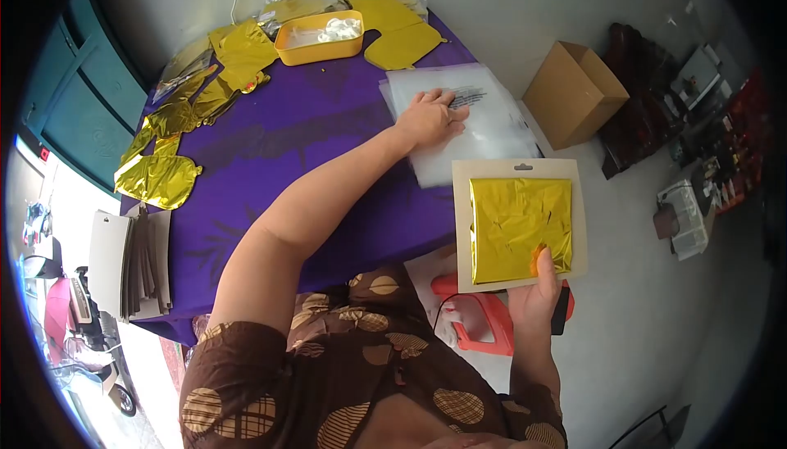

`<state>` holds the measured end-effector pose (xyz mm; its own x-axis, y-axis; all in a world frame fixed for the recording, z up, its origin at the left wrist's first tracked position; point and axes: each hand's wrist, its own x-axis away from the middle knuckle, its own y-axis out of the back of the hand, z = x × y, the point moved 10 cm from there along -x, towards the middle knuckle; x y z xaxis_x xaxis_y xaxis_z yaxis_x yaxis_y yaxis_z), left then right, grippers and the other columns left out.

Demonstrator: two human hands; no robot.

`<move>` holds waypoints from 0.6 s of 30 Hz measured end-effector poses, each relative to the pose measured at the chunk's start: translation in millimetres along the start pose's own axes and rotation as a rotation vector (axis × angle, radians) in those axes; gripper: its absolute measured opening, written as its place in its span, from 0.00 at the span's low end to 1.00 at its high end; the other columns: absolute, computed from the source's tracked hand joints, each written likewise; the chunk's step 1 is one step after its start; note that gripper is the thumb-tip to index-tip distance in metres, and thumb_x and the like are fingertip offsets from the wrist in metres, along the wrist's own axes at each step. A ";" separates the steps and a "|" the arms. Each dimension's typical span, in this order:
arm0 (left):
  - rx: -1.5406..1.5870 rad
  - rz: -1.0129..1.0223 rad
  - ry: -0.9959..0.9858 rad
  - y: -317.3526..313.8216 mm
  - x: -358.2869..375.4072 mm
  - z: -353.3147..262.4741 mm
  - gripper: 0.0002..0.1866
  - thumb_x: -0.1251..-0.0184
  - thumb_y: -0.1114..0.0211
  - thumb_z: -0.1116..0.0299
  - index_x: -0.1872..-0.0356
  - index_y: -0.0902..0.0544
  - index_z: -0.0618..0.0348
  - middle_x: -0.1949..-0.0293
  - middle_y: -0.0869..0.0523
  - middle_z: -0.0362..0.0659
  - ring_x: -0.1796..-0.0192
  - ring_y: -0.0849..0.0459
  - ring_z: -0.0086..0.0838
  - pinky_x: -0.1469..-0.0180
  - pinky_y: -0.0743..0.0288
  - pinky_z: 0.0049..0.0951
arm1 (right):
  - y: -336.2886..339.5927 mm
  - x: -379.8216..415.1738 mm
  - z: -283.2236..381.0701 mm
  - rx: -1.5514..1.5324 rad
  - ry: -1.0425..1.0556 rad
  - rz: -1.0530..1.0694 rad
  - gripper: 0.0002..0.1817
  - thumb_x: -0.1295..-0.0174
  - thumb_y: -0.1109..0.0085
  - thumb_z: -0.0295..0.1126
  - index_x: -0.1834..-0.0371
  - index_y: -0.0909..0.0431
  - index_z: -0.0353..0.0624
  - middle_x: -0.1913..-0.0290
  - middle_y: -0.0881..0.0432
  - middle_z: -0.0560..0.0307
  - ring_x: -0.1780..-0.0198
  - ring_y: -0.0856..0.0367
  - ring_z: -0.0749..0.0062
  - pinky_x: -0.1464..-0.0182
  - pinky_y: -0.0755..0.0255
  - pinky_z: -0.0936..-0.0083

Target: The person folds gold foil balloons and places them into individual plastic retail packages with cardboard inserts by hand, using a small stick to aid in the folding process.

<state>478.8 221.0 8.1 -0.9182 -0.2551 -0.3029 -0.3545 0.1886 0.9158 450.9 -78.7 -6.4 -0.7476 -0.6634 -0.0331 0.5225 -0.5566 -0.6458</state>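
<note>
Card (518,172) with gold foil (thumb-pinched) in right hand (537,297) grip, left hand (430,119) flat on plastic bags (492,113)

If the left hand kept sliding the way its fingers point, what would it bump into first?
The left hand lies flat on the clear plastic bags, fingers pointing toward the table's far-right edge. It would probably cross the bags' black print first, then leave the table toward the cardboard box, though depth is unclear.

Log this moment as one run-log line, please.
left hand: flat on clear bags | right hand: holds card with gold foil | table: purple
</note>
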 end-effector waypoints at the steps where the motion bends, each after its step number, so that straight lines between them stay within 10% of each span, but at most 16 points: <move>1: -0.002 -0.007 -0.004 0.5 0.3 1.2 0.20 0.29 0.41 0.52 0.37 0.21 0.37 0.27 0.31 0.53 0.24 0.38 0.53 0.26 0.44 0.51 | 0.4 -2.7 -2.0 0.002 -0.004 0.003 0.27 0.22 0.57 0.37 0.24 0.42 0.40 0.27 0.32 0.52 0.28 0.32 0.62 0.28 0.37 0.58; 10: -0.123 0.014 -0.012 24.0 -8.2 -9.5 0.17 0.28 0.42 0.57 0.43 0.18 0.47 0.37 0.20 0.44 0.32 0.27 0.42 0.35 0.34 0.45 | -7.4 -9.3 -7.0 -0.025 0.020 0.036 0.27 0.22 0.58 0.38 0.24 0.42 0.40 0.28 0.32 0.52 0.29 0.31 0.62 0.29 0.35 0.59; 18: -0.433 -0.457 -0.216 177.4 98.3 -70.0 0.18 0.34 0.36 0.66 0.45 0.19 0.61 0.42 0.17 0.45 0.37 0.23 0.46 0.37 0.29 0.43 | -7.1 3.8 10.9 -0.133 0.150 0.120 0.27 0.22 0.57 0.40 0.24 0.41 0.41 0.29 0.31 0.52 0.30 0.30 0.60 0.29 0.34 0.56</move>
<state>338.0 163.0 159.3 -0.7230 -0.0144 -0.6907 -0.6551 -0.3033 0.6920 448.8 -82.7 6.4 -0.7410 -0.6338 -0.2219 0.5601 -0.4011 -0.7249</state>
